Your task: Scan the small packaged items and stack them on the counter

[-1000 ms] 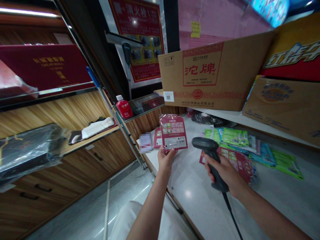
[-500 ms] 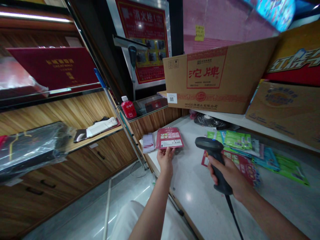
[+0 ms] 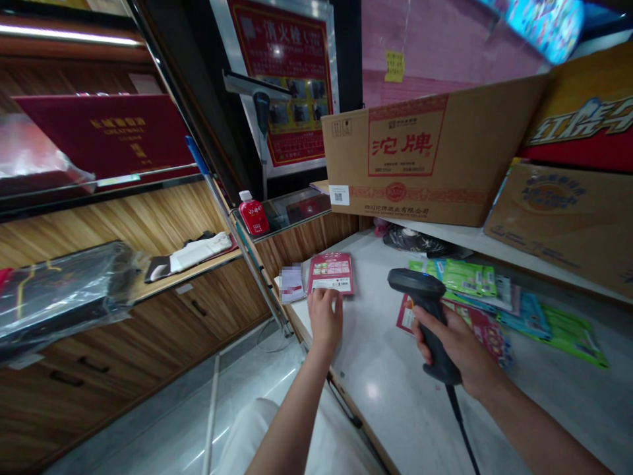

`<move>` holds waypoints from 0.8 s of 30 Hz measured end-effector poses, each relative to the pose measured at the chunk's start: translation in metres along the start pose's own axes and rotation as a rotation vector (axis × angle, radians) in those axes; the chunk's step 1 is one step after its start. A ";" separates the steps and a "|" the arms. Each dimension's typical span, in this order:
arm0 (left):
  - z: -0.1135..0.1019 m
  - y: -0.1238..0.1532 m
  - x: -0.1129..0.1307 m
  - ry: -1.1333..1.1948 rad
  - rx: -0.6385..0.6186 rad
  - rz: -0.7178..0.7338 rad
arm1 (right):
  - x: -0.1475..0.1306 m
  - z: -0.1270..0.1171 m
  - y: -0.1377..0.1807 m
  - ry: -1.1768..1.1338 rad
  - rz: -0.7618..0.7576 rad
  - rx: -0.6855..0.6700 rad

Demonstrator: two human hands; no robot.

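Note:
My left hand (image 3: 325,316) rests at the near-left corner of the white counter (image 3: 386,376). Its fingers are curled onto the near edge of a pink packet (image 3: 331,272), which lies flat on another pink packet. My right hand (image 3: 452,346) is wrapped round the handle of a black barcode scanner (image 3: 415,285). The scanner is held upright above the counter with its head facing the pink packet, and its cable (image 3: 462,429) trails down toward me.
Green packets (image 3: 469,277) and red packets (image 3: 482,326) lie spread to the right of the scanner. A big cardboard box (image 3: 425,158) sits on a shelf above the counter's back, with a black bag (image 3: 415,241) under it. A red bottle (image 3: 253,214) stands on the glass case to the left.
My left hand has lowered the pink packet from upright in front of the scanner to flat on the counter. The right hand has kept the scanner almost still.

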State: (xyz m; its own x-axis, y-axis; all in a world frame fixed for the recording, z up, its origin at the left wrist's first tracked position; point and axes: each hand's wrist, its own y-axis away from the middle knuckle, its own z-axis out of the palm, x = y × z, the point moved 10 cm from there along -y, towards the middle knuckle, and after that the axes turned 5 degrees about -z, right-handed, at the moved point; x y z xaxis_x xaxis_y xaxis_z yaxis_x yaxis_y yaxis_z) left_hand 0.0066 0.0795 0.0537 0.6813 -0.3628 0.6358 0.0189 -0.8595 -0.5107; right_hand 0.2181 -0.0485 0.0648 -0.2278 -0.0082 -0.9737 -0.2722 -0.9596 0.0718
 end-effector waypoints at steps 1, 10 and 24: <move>0.006 0.001 0.007 -0.110 -0.045 0.069 | 0.000 0.000 0.000 0.002 0.003 -0.001; 0.047 0.008 0.002 -0.405 -0.249 0.157 | -0.001 -0.011 -0.007 0.055 -0.015 0.011; 0.080 0.021 0.071 -0.014 -0.464 0.073 | -0.029 -0.055 -0.017 0.002 0.017 0.067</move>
State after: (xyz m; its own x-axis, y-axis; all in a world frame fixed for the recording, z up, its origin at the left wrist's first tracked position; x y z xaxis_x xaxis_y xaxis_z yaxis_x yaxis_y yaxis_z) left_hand 0.1137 0.0647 0.0421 0.6782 -0.4264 0.5985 -0.3564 -0.9031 -0.2396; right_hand 0.2807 -0.0479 0.0796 -0.2309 -0.0248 -0.9727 -0.3303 -0.9383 0.1024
